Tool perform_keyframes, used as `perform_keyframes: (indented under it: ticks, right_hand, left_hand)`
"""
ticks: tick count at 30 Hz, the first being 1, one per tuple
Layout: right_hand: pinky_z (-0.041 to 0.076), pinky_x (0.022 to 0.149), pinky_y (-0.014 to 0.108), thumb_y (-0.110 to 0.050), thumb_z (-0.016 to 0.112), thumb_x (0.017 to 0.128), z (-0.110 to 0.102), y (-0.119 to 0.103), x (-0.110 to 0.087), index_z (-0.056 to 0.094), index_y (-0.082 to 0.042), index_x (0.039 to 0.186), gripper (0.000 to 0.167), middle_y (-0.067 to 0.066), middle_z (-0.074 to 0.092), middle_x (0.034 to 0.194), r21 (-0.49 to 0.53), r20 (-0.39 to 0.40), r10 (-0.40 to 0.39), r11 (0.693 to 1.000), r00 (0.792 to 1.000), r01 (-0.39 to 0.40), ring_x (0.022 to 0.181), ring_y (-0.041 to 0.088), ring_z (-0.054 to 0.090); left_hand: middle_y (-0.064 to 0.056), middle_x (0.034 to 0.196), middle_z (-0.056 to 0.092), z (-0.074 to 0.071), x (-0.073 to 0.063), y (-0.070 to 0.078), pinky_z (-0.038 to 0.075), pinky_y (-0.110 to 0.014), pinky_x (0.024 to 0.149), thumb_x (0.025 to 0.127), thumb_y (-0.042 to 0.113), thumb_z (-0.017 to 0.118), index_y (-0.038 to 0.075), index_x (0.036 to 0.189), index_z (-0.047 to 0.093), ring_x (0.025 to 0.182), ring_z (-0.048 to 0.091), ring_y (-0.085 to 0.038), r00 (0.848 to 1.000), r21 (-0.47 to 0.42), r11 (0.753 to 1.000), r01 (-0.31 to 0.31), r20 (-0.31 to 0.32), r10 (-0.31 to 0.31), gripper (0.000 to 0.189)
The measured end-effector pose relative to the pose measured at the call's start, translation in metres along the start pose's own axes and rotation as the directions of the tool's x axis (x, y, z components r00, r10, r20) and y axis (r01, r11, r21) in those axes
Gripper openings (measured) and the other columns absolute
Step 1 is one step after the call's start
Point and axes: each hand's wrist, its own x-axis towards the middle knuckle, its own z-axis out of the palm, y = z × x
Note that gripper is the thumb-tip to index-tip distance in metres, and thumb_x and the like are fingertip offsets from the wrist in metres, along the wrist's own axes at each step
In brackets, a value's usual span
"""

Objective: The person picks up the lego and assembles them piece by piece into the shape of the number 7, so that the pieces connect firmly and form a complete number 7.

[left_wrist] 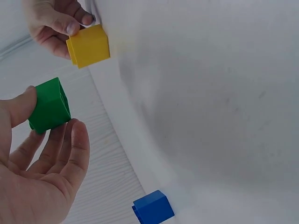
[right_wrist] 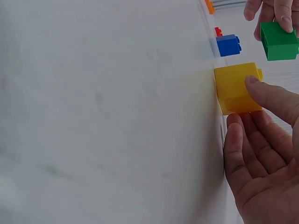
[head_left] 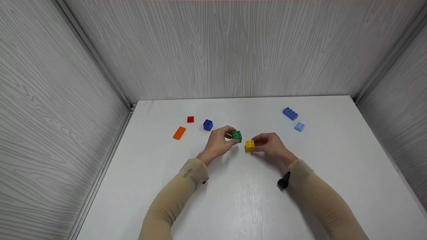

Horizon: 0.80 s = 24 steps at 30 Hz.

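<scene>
Near the middle of the table, my left hand point(head_left: 220, 141) pinches a green toy brick point(head_left: 237, 136) between thumb and fingers. The left wrist view shows this green brick point(left_wrist: 49, 105) held off the table, its hollow underside partly visible. Just to the right and a little nearer, my right hand point(head_left: 272, 145) holds a yellow toy brick point(head_left: 249, 146) by thumb and fingertips. In the right wrist view the yellow brick point(right_wrist: 237, 88) stands upright at the table surface, studs away from it. A small gap separates the two bricks.
Left of my left hand lie a dark blue brick point(head_left: 207, 125), a flat red brick point(head_left: 190, 119) and a flat orange brick point(head_left: 179, 133). Farther right are a long blue brick point(head_left: 290, 113) and a light blue brick point(head_left: 299, 127). Wood-grain panels point(head_left: 213, 50) enclose the white table point(head_left: 253, 206).
</scene>
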Motion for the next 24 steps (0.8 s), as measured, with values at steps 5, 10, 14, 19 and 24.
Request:
perform_keyframes:
  ticks: [5, 10, 14, 19, 24]
  right_hand:
    - [0.064, 0.113, 0.043, -0.012, 0.086, 0.099, 0.002, 0.001, 0.0, 0.079, -0.011, 0.136, 0.038, 0.013, 0.081, 0.134, 0.0, -0.009, -0.023, 1.0, 1.0, 0.023, 0.118, 0.027, 0.076]
    - [0.066, 0.107, 0.036, -0.014, 0.088, 0.098, 0.002, 0.002, 0.0, 0.08, -0.011, 0.133, 0.037, 0.012, 0.082, 0.13, -0.005, -0.012, -0.054, 0.999, 0.998, 0.054, 0.113, 0.024, 0.076]
    - [0.066, 0.101, 0.032, -0.012, 0.089, 0.096, 0.003, 0.001, 0.001, 0.082, -0.012, 0.13, 0.035, 0.011, 0.083, 0.127, 0.005, -0.013, -0.075, 0.997, 0.997, 0.075, 0.11, 0.022, 0.076]
    - [0.067, 0.102, 0.034, -0.011, 0.09, 0.095, 0.003, 0.001, 0.001, 0.083, -0.012, 0.129, 0.035, 0.01, 0.084, 0.124, 0.012, -0.014, -0.077, 0.997, 0.997, 0.077, 0.109, 0.021, 0.078]
    - [0.064, 0.098, 0.03, -0.013, 0.091, 0.094, 0.002, 0.003, 0.003, 0.083, -0.008, 0.129, 0.037, 0.013, 0.085, 0.124, -0.01, -0.031, -0.12, 0.993, 0.992, 0.12, 0.109, 0.021, 0.079]
  left_hand:
    - [-0.006, 0.131, 0.081, 0.011, 0.008, 0.0, 0.064, -0.043, 0.112, 0.102, 0.023, 0.085, 0.014, 0.136, 0.075, 0.12, 0.076, -0.025, 1.0, -0.014, 1.0, -0.001, 0.022, 0.002, 0.036]
    - [-0.005, 0.132, 0.081, 0.023, 0.015, 0.001, 0.064, -0.04, 0.111, 0.102, 0.021, 0.085, 0.014, 0.134, 0.076, 0.121, 0.077, -0.023, 0.998, -0.003, 1.0, -0.019, 0.055, 0.019, 0.034]
    - [-0.004, 0.131, 0.081, 0.029, 0.019, 0.004, 0.064, -0.041, 0.112, 0.102, 0.018, 0.084, 0.014, 0.133, 0.076, 0.122, 0.077, -0.023, 0.997, -0.011, 0.999, -0.037, 0.074, 0.037, 0.033]
    - [-0.005, 0.131, 0.081, 0.034, 0.021, 0.007, 0.064, -0.042, 0.112, 0.102, 0.017, 0.084, 0.014, 0.133, 0.076, 0.123, 0.077, -0.024, 0.995, -0.017, 0.999, -0.049, 0.082, 0.05, 0.032]
    - [-0.005, 0.131, 0.081, 0.037, 0.022, 0.008, 0.064, -0.04, 0.11, 0.103, 0.017, 0.083, 0.013, 0.132, 0.077, 0.124, 0.077, -0.024, 0.993, -0.016, 0.997, -0.07, 0.091, 0.071, 0.031]
